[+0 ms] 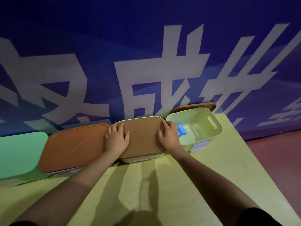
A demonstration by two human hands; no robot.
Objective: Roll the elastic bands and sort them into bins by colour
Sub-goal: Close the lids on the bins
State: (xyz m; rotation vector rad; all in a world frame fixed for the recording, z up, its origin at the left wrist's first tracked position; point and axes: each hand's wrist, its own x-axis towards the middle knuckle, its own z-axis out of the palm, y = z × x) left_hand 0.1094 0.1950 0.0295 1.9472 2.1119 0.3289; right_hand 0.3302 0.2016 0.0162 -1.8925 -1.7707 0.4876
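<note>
While both hands sit on the middle bin's brown lid (143, 137), no loose band shows on the table (179, 185).

Left hand (116, 138): flat on the lid's left edge, fingers fairly straight and spread, pressing, not curled round anything. Right hand (169, 136): on the lid's right edge, fingers bent over the rim toward the far corner; whether it grips the edge or only presses, I cannot tell.

Only bands in view: blue rolled bands (182, 130), lying inside the open pale bin (203, 128) at right, against its left wall. That bin's own lid (193, 107) leans behind it on the wall.

Left of centre: a second lidded bin (73, 145), then a green lid (19, 154) at frame edge.

Handling, as judged: bands light, soft, springy; a roll likely loosens if released carelessly. Pinch across the roll's sides. Lid looks stiff and thin; take it by opposite edges.
</note>
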